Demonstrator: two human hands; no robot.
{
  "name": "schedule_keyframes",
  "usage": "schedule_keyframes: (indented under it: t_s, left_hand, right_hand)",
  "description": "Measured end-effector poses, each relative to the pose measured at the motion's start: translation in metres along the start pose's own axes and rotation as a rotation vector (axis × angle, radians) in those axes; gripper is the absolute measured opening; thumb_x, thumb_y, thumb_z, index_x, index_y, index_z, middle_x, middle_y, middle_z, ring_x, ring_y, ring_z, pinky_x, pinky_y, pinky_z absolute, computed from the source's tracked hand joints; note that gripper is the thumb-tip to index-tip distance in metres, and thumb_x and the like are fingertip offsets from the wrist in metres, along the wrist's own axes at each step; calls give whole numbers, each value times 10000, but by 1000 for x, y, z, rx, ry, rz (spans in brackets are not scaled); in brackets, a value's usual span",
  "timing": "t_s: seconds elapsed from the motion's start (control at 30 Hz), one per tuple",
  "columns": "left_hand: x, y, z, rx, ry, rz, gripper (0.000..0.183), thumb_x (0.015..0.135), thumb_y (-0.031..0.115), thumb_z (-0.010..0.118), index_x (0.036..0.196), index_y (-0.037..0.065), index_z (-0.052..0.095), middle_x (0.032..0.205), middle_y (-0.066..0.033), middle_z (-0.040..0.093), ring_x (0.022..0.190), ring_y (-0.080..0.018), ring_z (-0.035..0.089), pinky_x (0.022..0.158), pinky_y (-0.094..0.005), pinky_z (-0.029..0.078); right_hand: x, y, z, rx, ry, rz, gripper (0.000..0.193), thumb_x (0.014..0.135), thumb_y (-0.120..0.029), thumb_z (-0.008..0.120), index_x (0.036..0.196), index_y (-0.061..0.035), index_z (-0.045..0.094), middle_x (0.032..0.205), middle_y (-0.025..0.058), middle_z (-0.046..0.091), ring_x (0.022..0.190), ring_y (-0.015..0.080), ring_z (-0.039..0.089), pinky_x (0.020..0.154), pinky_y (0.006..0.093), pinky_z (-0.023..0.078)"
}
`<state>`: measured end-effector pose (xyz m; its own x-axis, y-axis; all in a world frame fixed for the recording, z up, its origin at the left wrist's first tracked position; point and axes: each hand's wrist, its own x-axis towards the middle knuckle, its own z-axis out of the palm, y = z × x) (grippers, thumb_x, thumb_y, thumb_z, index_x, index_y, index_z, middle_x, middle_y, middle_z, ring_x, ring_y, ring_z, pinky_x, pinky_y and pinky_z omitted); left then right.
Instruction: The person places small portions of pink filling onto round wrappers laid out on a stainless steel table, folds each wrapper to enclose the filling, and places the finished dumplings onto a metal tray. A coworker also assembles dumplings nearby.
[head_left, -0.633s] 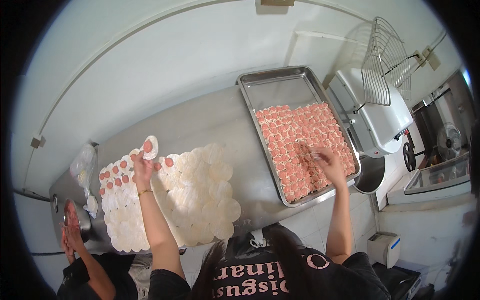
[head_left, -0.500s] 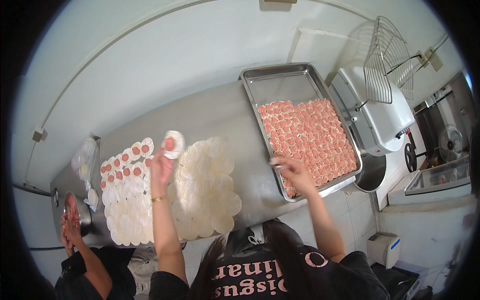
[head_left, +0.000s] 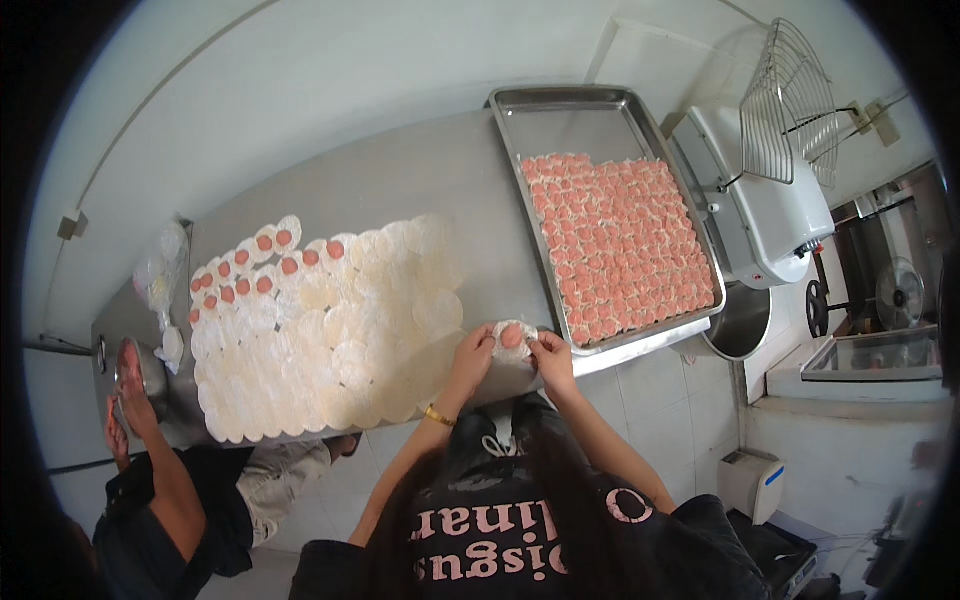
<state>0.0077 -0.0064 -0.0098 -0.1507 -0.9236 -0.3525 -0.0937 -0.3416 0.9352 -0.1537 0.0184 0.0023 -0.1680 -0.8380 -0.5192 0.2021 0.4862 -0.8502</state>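
Observation:
Between my two hands, near the front edge of the table, is a round white dumpling wrapper (head_left: 513,327) with a ball of pink meat filling (head_left: 512,336) on it. My left hand (head_left: 474,358) pinches its left side and my right hand (head_left: 550,356) its right side. Left of them, overlapping rows of pale wrappers (head_left: 330,370) cover the table; several in the far rows carry pink filling. On the right, a metal tray (head_left: 570,98) holds tightly packed dumplings (head_left: 625,250) with pink tops, its far end bare metal.
At the far left a co-worker's hands (head_left: 136,390) are at a metal bowl (head_left: 152,370) of pink filling. A plastic bag (head_left: 163,265) lies by the wall. Right of the tray stand a white mixer (head_left: 745,195), its wire guard (head_left: 790,105) and a steel bowl (head_left: 742,320).
My left hand has brought the filled wrapper from above the rows toward my body. My right hand has left the tray's near edge and joined it on the wrapper.

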Motion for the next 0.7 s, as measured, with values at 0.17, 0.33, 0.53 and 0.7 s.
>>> schedule_keyframes:
  t_s: [0.17,0.33,0.53,0.7]
  left_hand:
    - [-1,2,6,362,107,203,290,867,75,483,1109,0,625,972,-180,669,877,-186,625,780,-309,480]
    - [3,21,8,415,64,67,309,801,53,532,1084,-6,641,967,-240,646,868,-352,638,761,-386,496]
    - [5,8,0,557,106,333,348,794,9,515,1123,7,631,948,-190,658,768,-256,624,717,-340,484]
    - [4,1,4,427,51,272,339,805,-33,486,1116,-17,621,945,-150,678,805,-198,643,722,-319,491]
  right_hand:
    - [2,18,-8,-26,14,-74,164,936,-91,523,1018,-3,635,853,-11,613,724,58,553,650,207,473]
    - [9,23,-3,-144,85,-160,176,864,-16,563,1018,11,643,793,11,625,672,66,556,620,223,462]
    - [6,31,-8,-325,121,-351,235,844,32,550,1064,18,630,817,27,644,692,85,577,638,233,471]
    - [8,28,-10,-139,30,-265,272,834,60,542,1091,19,624,874,31,657,760,98,595,704,231,476]
